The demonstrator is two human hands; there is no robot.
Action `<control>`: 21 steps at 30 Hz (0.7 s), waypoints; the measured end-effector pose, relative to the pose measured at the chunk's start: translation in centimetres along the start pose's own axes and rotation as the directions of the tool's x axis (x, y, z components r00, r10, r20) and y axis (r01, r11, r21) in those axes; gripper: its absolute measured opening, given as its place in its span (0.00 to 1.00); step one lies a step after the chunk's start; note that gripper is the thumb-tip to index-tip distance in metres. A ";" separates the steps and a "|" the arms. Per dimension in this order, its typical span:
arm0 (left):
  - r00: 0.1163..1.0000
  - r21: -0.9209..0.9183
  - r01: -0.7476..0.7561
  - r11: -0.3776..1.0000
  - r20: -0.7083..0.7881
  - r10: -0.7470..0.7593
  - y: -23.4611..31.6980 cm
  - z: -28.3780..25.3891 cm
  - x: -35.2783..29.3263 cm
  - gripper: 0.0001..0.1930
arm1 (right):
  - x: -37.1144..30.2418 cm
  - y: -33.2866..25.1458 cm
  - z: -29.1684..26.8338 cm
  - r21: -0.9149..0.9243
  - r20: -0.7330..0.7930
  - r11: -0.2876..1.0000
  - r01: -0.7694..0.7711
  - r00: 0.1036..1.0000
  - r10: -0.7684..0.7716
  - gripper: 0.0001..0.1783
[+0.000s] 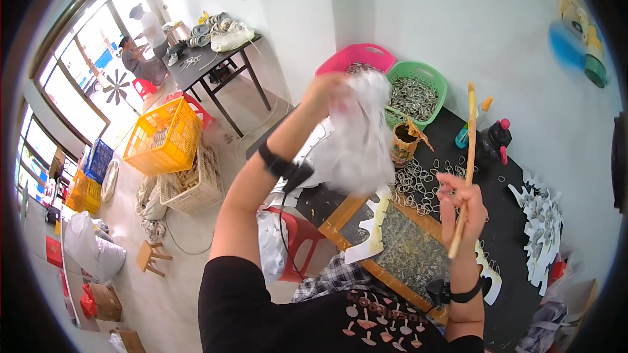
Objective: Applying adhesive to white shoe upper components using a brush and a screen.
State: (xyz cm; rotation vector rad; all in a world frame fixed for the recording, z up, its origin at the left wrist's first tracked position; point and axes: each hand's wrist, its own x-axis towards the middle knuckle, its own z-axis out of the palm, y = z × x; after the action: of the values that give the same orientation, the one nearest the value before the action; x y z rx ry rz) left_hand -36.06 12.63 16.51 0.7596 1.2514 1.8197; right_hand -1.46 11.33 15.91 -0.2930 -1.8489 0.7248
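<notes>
My left hand (325, 97) is raised and closed on a thin white plastic bag (360, 140), which hangs down blurred by motion. Between the fingers of my right hand (464, 209) is a long pale wooden stick (471, 137), held nearly upright. Below the bag, a white cut-out piece with a wavy edge (369, 232) lies across the wood-framed board (418, 255). A brown-stained can (401, 147) stands behind the board, beside a scatter of metal rings (415, 183). Part of another white piece (487, 274) shows by my right wrist.
Pink (353, 55) and green (437, 78) baskets of metal parts stand at the back. A dark bottle (495, 140) and a heap of white cut-outs (540, 222) are to the right. Leftward are a red stool (294, 242), a yellow crate (163, 134), and two people farther off.
</notes>
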 end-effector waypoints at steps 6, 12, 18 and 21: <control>0.660 0.205 -0.682 0.702 -0.242 0.712 2.1 -1.5 13.9 0.17 | -3.0 -1.0 -3.0 -0.074 0.063 0.997 -0.028 0.997 0.033 0.14; 0.803 0.802 -0.567 0.189 0.488 0.343 -1.7 -2.8 16.7 0.21 | -5.6 -2.0 -5.1 -0.151 0.098 0.988 -0.042 0.994 0.057 0.12; 0.668 0.876 -0.481 -0.036 0.392 0.633 1.8 -0.4 11.6 0.19 | -8.2 -1.4 -5.6 -0.125 0.103 0.978 -0.170 0.978 0.183 0.09; 0.569 0.761 -0.634 -0.134 0.577 0.585 3.3 -1.3 7.3 0.18 | -9.6 -1.1 -5.1 -0.045 0.035 0.973 -0.225 0.973 0.227 0.09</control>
State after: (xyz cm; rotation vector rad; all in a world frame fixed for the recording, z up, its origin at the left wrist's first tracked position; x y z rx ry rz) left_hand -41.78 17.57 19.43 2.5163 2.2538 1.3270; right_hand 7.14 7.22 10.47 -0.5254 -1.8885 0.8541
